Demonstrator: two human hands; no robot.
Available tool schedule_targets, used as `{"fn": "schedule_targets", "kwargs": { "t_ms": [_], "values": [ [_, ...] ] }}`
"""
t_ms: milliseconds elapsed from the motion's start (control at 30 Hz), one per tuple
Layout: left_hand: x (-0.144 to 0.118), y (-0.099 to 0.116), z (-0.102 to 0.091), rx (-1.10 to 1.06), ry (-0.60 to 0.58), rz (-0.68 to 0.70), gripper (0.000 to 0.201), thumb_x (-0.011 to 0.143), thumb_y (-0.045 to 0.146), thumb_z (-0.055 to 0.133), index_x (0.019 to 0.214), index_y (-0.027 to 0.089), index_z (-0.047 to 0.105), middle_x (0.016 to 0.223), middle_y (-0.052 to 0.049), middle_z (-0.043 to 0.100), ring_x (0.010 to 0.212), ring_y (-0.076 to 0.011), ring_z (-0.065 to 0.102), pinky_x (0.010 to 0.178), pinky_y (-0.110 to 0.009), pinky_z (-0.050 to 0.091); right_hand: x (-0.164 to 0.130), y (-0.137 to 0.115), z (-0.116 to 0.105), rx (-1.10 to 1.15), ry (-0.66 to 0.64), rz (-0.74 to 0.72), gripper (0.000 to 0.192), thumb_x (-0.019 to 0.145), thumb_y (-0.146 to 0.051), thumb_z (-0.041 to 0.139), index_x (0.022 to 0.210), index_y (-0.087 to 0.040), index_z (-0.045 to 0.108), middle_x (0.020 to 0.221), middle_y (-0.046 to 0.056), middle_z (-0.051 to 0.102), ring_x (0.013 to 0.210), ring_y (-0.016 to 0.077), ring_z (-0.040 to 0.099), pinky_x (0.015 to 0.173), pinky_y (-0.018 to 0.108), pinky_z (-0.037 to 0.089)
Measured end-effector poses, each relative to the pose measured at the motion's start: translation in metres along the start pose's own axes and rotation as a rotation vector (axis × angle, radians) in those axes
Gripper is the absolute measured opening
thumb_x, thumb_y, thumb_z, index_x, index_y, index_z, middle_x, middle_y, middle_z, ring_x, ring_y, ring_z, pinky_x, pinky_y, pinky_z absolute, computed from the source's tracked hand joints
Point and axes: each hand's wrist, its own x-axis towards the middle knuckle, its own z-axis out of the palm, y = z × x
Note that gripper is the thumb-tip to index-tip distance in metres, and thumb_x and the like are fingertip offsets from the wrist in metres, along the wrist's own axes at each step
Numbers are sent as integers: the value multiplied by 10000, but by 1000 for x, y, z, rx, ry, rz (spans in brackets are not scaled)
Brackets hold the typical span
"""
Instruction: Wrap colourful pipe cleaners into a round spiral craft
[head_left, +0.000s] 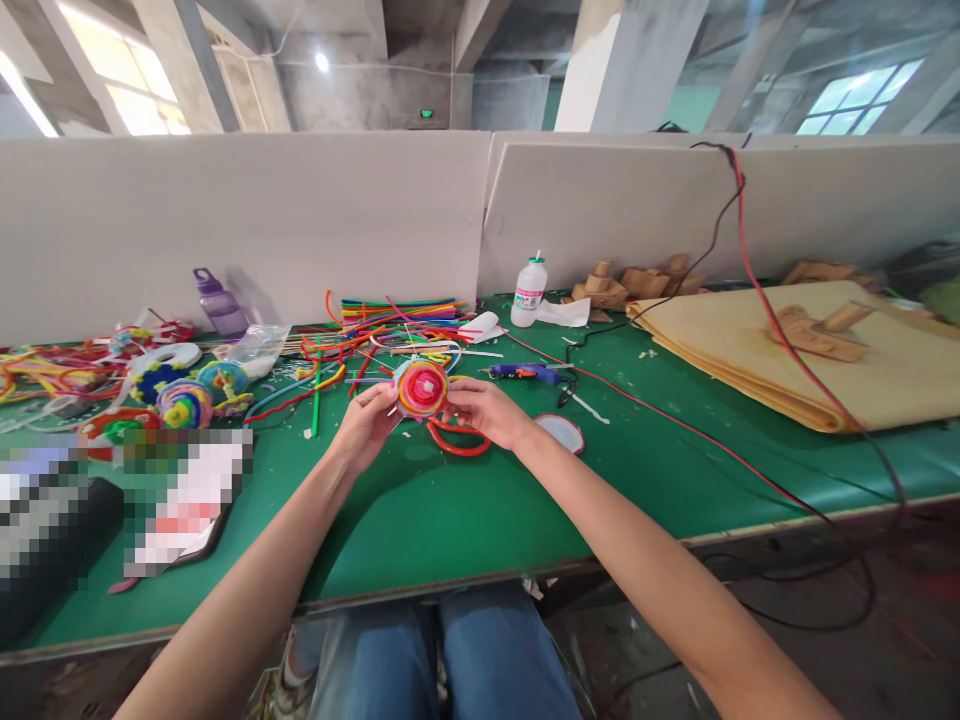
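Above the green tabletop (465,520), a round disc of coiled pipe cleaners (421,388) is held up between both hands. Its rings run from pink in the centre through red, orange and yellow to light blue at the rim. My left hand (367,420) pinches its left edge, and my right hand (484,405) pinches the right edge. Just below it lies a loop of red pipe cleaner (459,450). To the right of my right hand rest a blue glue gun (529,372) and a small round white lid (561,432) with a red rim.
Colourful pipe cleaners (401,312) lie behind the hands. Finished coiled pieces (184,403) and a purple bottle (220,303) are at left. A white bottle (529,292) stands at the back. Brown paper sheets (750,350) lie at right, with a red cable (780,330) hanging across.
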Motion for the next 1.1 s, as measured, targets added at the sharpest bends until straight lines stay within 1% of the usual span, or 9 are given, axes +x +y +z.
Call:
{"fn": "schedule_targets", "kwargs": {
  "t_ms": [200,300,500,667,733,833,900,967,1100],
  "values": [
    [-1,-1,-1,2,-22,-42,224,649,338,779,746,157,689,786,-9,690,760,-141,618,778,-290,488,0,-1,0,10,3,-8,222,612,-247,786,770,-149,666,652,16,699,573,112,658,485,176,425],
    [-1,-2,-1,38,-19,-29,211,632,315,788,718,153,685,819,-21,697,791,-150,622,807,-303,487,0,-1,0,13,3,-11,222,615,-245,785,775,-147,665,654,18,698,573,114,658,481,180,421],
    [-2,-3,0,41,6,-1,214,603,306,812,652,162,661,745,5,681,748,-126,611,792,-277,477,0,-1,1,7,-11,-11,209,625,-241,780,777,-150,670,660,18,698,579,113,654,480,184,417],
    [-1,-1,0,55,-47,-27,323,655,434,771,849,185,703,870,-17,705,859,-160,632,845,-304,476,1,-3,0,58,16,-54,223,616,-256,789,783,-152,683,643,14,696,579,110,653,475,174,414],
    [1,1,-1,58,-5,-20,399,687,529,716,889,185,706,880,-33,703,870,-167,631,809,-290,483,1,-5,-1,111,56,-88,213,606,-242,795,766,-161,680,641,6,698,575,104,651,462,167,403],
    [3,0,-2,98,132,23,457,716,606,646,850,172,701,824,-46,686,799,-154,626,720,-258,480,2,-8,-3,208,143,-147,197,607,-216,797,759,-180,677,654,-8,705,583,99,657,443,157,391],
    [2,0,-2,194,207,77,462,721,607,634,821,160,694,812,-56,682,769,-154,624,689,-253,471,2,-10,-4,254,186,-172,196,613,-213,797,769,-187,681,659,-9,710,599,101,668,439,149,397],
    [0,3,-4,388,279,159,448,742,582,615,840,153,698,830,-71,691,780,-169,631,686,-259,468,1,-11,-5,277,208,-183,198,609,-212,803,765,-183,685,662,-4,715,605,99,673,438,138,403],
    [-5,29,-25,997,399,444,368,829,472,516,935,173,702,928,-77,721,875,-208,645,781,-295,481,-1,-14,-6,288,211,-194,199,603,-212,807,759,-176,689,676,-2,722,600,91,672,435,125,410]
  ]
}}
